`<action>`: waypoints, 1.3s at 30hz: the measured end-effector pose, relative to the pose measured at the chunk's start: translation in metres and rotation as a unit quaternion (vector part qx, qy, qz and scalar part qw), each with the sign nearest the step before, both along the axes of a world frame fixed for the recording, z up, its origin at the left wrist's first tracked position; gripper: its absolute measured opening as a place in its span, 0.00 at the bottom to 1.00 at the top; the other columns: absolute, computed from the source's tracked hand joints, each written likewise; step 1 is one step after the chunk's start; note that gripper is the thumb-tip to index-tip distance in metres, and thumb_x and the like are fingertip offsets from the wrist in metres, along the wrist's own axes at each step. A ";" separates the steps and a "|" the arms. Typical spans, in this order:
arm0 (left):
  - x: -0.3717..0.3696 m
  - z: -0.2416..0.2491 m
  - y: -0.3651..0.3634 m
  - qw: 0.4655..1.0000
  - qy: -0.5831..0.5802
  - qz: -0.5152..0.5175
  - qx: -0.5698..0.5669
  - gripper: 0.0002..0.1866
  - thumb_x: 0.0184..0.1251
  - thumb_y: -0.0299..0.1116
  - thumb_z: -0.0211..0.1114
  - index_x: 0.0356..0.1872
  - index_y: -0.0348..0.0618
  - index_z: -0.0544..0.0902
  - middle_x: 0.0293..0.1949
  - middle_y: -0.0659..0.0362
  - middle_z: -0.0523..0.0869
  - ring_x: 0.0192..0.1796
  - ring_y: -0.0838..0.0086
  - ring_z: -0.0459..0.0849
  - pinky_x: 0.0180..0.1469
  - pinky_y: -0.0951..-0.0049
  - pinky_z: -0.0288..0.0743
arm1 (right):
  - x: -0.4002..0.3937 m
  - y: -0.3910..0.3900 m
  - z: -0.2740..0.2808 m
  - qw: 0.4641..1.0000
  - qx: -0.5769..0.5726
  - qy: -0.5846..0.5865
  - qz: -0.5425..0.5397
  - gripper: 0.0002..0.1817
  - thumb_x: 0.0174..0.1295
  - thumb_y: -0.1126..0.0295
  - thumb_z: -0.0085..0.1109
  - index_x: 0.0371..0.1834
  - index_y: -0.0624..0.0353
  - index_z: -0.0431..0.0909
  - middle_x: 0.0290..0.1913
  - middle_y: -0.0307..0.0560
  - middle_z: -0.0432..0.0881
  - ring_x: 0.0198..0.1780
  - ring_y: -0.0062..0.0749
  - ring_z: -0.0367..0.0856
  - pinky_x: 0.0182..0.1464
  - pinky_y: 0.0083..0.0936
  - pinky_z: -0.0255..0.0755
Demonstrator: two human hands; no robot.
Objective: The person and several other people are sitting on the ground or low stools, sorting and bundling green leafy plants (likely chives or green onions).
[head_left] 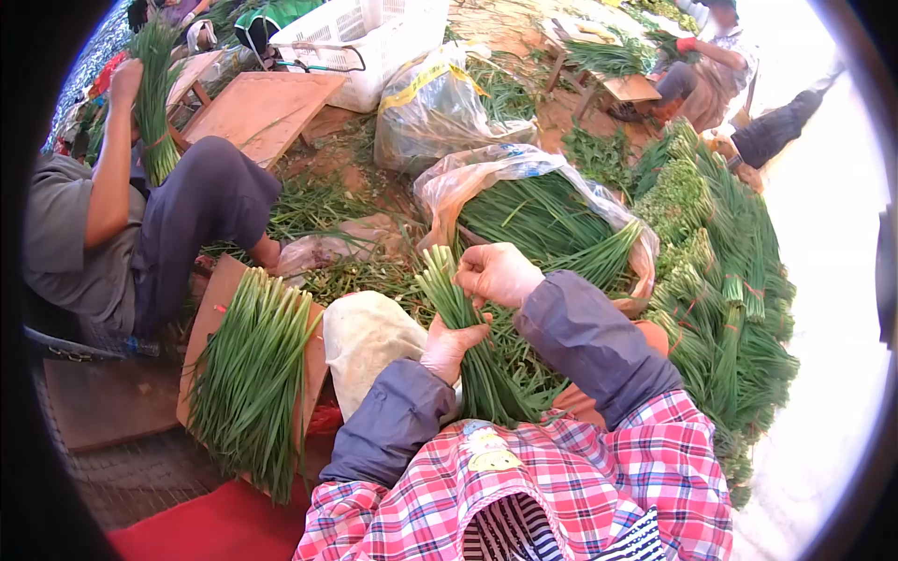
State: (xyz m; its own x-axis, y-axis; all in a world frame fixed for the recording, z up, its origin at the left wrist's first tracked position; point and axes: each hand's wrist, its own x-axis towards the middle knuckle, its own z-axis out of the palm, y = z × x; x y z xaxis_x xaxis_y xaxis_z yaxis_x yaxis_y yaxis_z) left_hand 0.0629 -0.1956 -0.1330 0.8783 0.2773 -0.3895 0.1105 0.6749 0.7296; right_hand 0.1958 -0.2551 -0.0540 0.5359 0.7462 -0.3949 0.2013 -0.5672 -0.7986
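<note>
My left hand (pixel 451 346) is wrapped round a bunch of garlic chives (pixel 482 379), held above my lap with the pale stem ends up and the green leaves hanging down. Beside the upper stems, my right hand (pixel 500 274) is closed in a pinch. What its fingertips hold, if anything, is too small to make out. To the left of my knee, a loose pile of garlic chives (pixel 253 374) lies on a wooden board (pixel 198 360). Just beyond my hands, an open plastic bag (pixel 486 161) is full of more chives (pixel 543 220).
Tied bundles (pixel 725 290) are heaped along my right side. A second plastic bag (pixel 412 112), a white crate (pixel 402 37) and a tilted board (pixel 267 107) stand ahead. One person (pixel 94 224) sits at left holding chives; another (pixel 716 75) sits far right. Trimmings (pixel 327 201) litter the ground.
</note>
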 end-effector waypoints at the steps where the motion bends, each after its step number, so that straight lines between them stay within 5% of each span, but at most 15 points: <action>1: -0.001 0.002 0.002 1.000 -0.005 -0.003 -0.005 0.25 0.48 0.19 0.64 0.51 0.41 0.71 0.39 0.56 0.82 0.38 0.71 0.81 0.40 0.68 0.78 | 0.002 -0.002 -0.003 0.995 0.027 0.094 -0.024 0.15 0.51 0.58 0.55 0.32 0.58 0.78 0.30 0.52 0.81 0.31 0.46 0.81 0.39 0.36 0.75; 2: -0.002 0.003 0.004 1.000 -0.010 -0.007 -0.011 0.26 0.48 0.19 0.64 0.52 0.41 0.71 0.39 0.56 0.82 0.38 0.71 0.80 0.40 0.68 0.77 | 0.003 -0.002 -0.004 0.994 0.051 0.094 -0.028 0.12 0.51 0.60 0.52 0.30 0.56 0.79 0.29 0.51 0.82 0.29 0.46 0.81 0.38 0.37 0.75; 5: -0.005 0.001 0.007 0.999 -0.010 -0.035 -0.023 0.31 0.48 0.20 0.65 0.57 0.42 0.68 0.40 0.56 0.82 0.38 0.71 0.80 0.41 0.68 0.77 | 0.014 -0.005 -0.002 0.978 -0.046 -0.201 -0.030 0.12 0.51 0.60 0.51 0.28 0.54 0.80 0.26 0.49 0.81 0.30 0.45 0.81 0.39 0.37 0.75; 6: -0.005 0.000 0.007 0.999 -0.017 -0.041 -0.025 0.32 0.47 0.20 0.66 0.58 0.43 0.67 0.40 0.56 0.82 0.38 0.71 0.80 0.41 0.68 0.77 | 0.025 -0.006 -0.004 0.955 -0.029 -0.289 -0.056 0.09 0.52 0.65 0.56 0.26 0.59 0.78 0.20 0.45 0.79 0.17 0.27 0.78 0.24 0.24 0.73; 8: -0.005 -0.002 0.009 0.998 -0.031 -0.051 -0.028 0.35 0.47 0.21 0.66 0.60 0.43 0.65 0.40 0.55 0.82 0.38 0.71 0.80 0.40 0.69 0.77 | 0.046 -0.012 -0.002 0.946 -0.087 -0.298 -0.092 0.11 0.50 0.59 0.53 0.28 0.52 0.80 0.28 0.50 0.82 0.35 0.45 0.81 0.41 0.36 0.74; 12: -0.006 0.000 0.010 0.996 -0.033 -0.072 -0.046 0.35 0.47 0.21 0.67 0.61 0.43 0.65 0.39 0.55 0.82 0.39 0.70 0.80 0.41 0.66 0.78 | 0.061 -0.023 -0.030 0.873 -0.185 -0.451 -0.003 0.12 0.53 0.59 0.52 0.26 0.56 0.77 0.26 0.50 0.81 0.33 0.43 0.82 0.36 0.35 0.74; 17: -0.016 -0.005 0.017 0.993 -0.063 -0.080 -0.054 0.35 0.47 0.22 0.67 0.61 0.44 0.64 0.38 0.56 0.82 0.40 0.69 0.80 0.42 0.63 0.79 | 0.112 -0.052 -0.040 0.848 -0.256 -0.436 -0.160 0.14 0.53 0.58 0.49 0.29 0.55 0.81 0.26 0.51 0.82 0.32 0.45 0.82 0.38 0.38 0.74; 19: -0.019 -0.001 0.019 0.993 -0.065 -0.081 -0.057 0.35 0.47 0.23 0.67 0.61 0.45 0.64 0.38 0.56 0.81 0.40 0.69 0.80 0.42 0.63 0.79 | 0.133 -0.068 -0.031 0.889 -0.328 -0.290 -0.132 0.16 0.53 0.58 0.54 0.38 0.56 0.82 0.39 0.53 0.82 0.44 0.44 0.81 0.47 0.34 0.74; 20: -0.020 0.001 0.020 0.993 -0.066 -0.081 -0.059 0.35 0.47 0.23 0.67 0.60 0.45 0.64 0.37 0.55 0.81 0.40 0.69 0.80 0.42 0.63 0.79 | 0.132 -0.073 -0.031 0.909 -0.351 -0.219 -0.047 0.20 0.50 0.52 0.58 0.34 0.58 0.83 0.34 0.51 0.84 0.37 0.40 0.83 0.43 0.30 0.74; 22: -0.019 -0.001 0.020 0.993 -0.061 -0.074 -0.062 0.35 0.47 0.24 0.67 0.60 0.45 0.64 0.38 0.55 0.81 0.41 0.68 0.80 0.42 0.64 0.79 | 0.119 -0.073 -0.039 0.952 -0.302 -0.055 0.010 0.29 0.45 0.41 0.62 0.32 0.60 0.84 0.24 0.47 0.82 0.24 0.29 0.80 0.32 0.25 0.74; 25: -0.013 -0.003 0.017 0.994 -0.044 -0.074 -0.065 0.35 0.47 0.24 0.68 0.60 0.45 0.65 0.38 0.56 0.81 0.41 0.69 0.80 0.41 0.64 0.78 | 0.056 -0.044 -0.013 0.988 -0.037 0.141 -0.051 0.32 0.55 0.50 0.59 0.58 0.60 0.70 0.42 0.41 0.80 0.27 0.21 0.77 0.24 0.18 0.67; 26: -0.013 -0.004 0.016 0.995 -0.033 -0.075 -0.064 0.35 0.47 0.24 0.68 0.60 0.45 0.65 0.38 0.56 0.81 0.41 0.69 0.80 0.41 0.65 0.78 | 0.043 -0.035 -0.016 0.988 0.028 0.143 -0.046 0.31 0.55 0.53 0.60 0.59 0.61 0.69 0.38 0.40 0.81 0.27 0.19 0.76 0.24 0.16 0.66; 30: -0.012 0.004 0.015 0.995 -0.033 -0.077 -0.059 0.34 0.47 0.22 0.67 0.59 0.47 0.67 0.38 0.57 0.81 0.40 0.71 0.80 0.41 0.67 0.77 | 0.005 -0.004 -0.013 0.971 0.135 0.150 -0.129 0.11 0.59 0.63 0.56 0.38 0.59 0.78 0.26 0.34 0.79 0.19 0.14 0.72 0.21 0.13 0.63; 35: -0.019 -0.009 0.024 0.993 -0.047 -0.061 -0.094 0.34 0.50 0.24 0.66 0.62 0.47 0.64 0.40 0.57 0.81 0.40 0.69 0.81 0.44 0.62 0.77 | 0.062 -0.038 0.012 0.917 0.249 0.072 -0.302 0.08 0.60 0.69 0.50 0.38 0.59 0.77 0.29 0.39 0.81 0.18 0.16 0.70 0.18 0.12 0.61; 39: -0.017 -0.003 0.028 0.980 -0.067 -0.081 -0.168 0.34 0.53 0.25 0.65 0.63 0.47 0.63 0.45 0.56 0.79 0.45 0.66 0.80 0.49 0.59 0.76 | 0.046 -0.055 0.036 0.985 0.062 0.000 -0.162 0.10 0.59 0.68 0.54 0.38 0.63 0.78 0.27 0.43 0.80 0.22 0.23 0.76 0.21 0.17 0.71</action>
